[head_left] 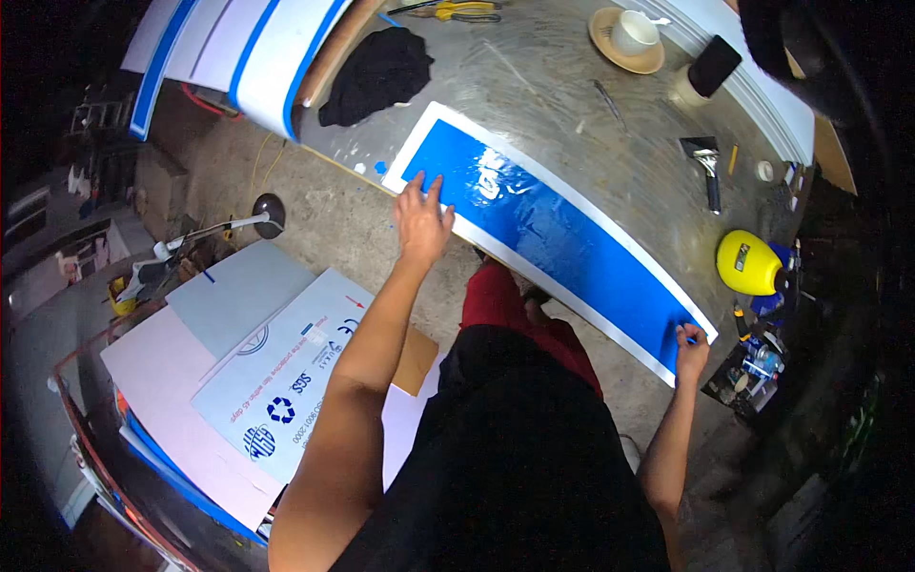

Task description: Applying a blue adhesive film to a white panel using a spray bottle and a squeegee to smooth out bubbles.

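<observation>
A long panel [562, 234] with a glossy blue face and a white border lies along the near edge of the grey worktable. My left hand [422, 224] rests on its left end, palm down with fingers stretched over the blue face. At the panel's far right end is my right hand [693, 355], its thumb and fingertips pinched together by the corner. What sits between those fingertips, if anything, is too small to make out. Light glares off the blue surface left of its middle.
A black cloth [378, 76], yellow-handled pliers [464, 11], a cup [634, 34] on a saucer, a scraper [707, 172] and a yellow round container [749, 262] are on the table. Printed sheets [286, 381] are stacked low at left; a floor lamp base [270, 215] stands nearby.
</observation>
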Action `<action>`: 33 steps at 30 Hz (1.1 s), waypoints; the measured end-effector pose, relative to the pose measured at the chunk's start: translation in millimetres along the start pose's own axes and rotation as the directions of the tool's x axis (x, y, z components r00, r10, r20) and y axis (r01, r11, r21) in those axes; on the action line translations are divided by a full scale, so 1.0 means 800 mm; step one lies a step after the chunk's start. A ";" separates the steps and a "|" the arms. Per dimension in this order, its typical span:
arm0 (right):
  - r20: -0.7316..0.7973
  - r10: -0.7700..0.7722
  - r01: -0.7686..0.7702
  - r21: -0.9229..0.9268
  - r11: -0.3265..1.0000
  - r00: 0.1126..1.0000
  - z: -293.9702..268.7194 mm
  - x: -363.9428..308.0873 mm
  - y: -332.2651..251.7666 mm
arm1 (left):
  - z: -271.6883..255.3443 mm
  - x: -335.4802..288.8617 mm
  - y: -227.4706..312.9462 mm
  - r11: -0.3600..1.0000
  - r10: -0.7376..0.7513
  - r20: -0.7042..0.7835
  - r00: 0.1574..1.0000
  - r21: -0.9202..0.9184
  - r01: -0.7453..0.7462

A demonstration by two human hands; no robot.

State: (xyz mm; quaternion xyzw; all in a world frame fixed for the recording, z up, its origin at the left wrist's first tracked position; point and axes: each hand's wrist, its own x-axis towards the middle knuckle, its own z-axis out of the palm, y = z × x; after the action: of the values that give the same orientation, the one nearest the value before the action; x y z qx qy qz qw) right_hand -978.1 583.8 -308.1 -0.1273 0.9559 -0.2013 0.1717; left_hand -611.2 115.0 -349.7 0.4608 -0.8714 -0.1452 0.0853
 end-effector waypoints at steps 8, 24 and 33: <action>-0.017 -0.016 0.017 0.070 0.997 1.000 0.031 0.028 -0.063 | -0.019 -0.011 0.001 0.997 0.010 -0.039 0.999 -0.078 -0.013; -0.086 -0.441 0.403 -0.282 0.871 0.893 0.063 0.314 -0.215 | -0.057 -0.208 0.053 0.941 -0.328 0.137 0.935 0.131 0.311; -0.014 -0.266 0.257 -0.212 0.943 0.964 0.096 0.371 -0.189 | -0.051 -0.240 0.151 0.959 -0.284 0.264 0.922 0.056 0.279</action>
State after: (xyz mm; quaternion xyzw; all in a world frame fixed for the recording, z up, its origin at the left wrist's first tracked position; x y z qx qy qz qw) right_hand -1192.5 330.4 -391.4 -0.2662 0.9498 -0.1237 0.1086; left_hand -586.1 331.2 -274.0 0.5578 -0.8008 -0.2095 -0.0599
